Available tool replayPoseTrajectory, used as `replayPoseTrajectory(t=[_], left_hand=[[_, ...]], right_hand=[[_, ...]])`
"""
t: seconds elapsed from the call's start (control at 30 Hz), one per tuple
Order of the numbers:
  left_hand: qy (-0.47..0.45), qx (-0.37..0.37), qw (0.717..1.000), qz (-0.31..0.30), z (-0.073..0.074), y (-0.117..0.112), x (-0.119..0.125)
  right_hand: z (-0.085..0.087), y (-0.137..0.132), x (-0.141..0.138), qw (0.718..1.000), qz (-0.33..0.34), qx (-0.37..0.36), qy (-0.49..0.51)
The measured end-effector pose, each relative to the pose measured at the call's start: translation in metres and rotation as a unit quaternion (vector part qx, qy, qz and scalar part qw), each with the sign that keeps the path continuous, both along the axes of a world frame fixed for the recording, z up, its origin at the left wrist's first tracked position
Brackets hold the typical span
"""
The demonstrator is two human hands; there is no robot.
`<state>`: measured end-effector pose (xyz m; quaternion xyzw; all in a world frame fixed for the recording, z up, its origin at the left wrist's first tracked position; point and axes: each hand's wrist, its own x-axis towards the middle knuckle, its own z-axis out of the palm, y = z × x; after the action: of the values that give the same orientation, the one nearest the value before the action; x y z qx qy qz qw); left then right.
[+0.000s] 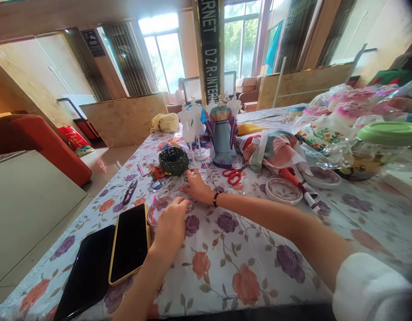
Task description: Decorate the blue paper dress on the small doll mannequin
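Observation:
My left hand (171, 223) is closed, its fingers curled together beside a clear round ring (156, 211), perhaps a tape roll. Whatever is in its fingers is hidden. Just beyond it, my right hand (199, 188), with a dark bead bracelet (215, 199), has its thumb and fingers curled around a small clear item that I cannot make out. A piece of mesh-like material (184, 195) lies between the two hands. Right behind the right fingers stands a dark woven basket (173, 161). Red-handled scissors (233, 175) lie to the right.
Two phones (129, 243) and small thread snips (129, 192) lie at the left. White mannequins (189, 125) and a blue-robed dress form (222, 138) stand behind. Rightward are tape rolls (283, 191), folded cloth (272, 149) and a green-lidded jar (386, 133). A person (179, 93) is in the background.

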<state>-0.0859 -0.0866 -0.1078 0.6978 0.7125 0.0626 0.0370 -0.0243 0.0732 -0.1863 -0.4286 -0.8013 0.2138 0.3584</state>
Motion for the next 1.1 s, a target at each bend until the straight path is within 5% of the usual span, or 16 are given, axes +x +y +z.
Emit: replayPoseTrajectory(t=[0.23,0.67,0.77,0.93,1.1], left_hand=[[0.046,0.092,0.994,-0.037,-0.001,0.021,-0.017],[0.142,0.071,0.987,-0.01,-0.02,0.042,-0.053],[0.143,0.094,0.985,-0.022,-0.025,0.044,-0.052],[0.076,0.114,0.982,-0.129,-0.044,0.054,-0.051],[0.033,0.126,0.984,-0.119,-0.061,0.06,-0.055]], right_hand=[[0.006,-0.007,0.0,0.998,0.002,0.04,-0.046],[0.009,-0.011,0.008,0.978,0.064,0.036,-0.195],[0.011,-0.012,0.009,0.975,0.073,0.038,-0.208],[0.017,-0.011,0.012,0.972,0.088,0.03,-0.216],[0.027,-0.009,0.025,0.972,0.116,0.028,-0.203]])
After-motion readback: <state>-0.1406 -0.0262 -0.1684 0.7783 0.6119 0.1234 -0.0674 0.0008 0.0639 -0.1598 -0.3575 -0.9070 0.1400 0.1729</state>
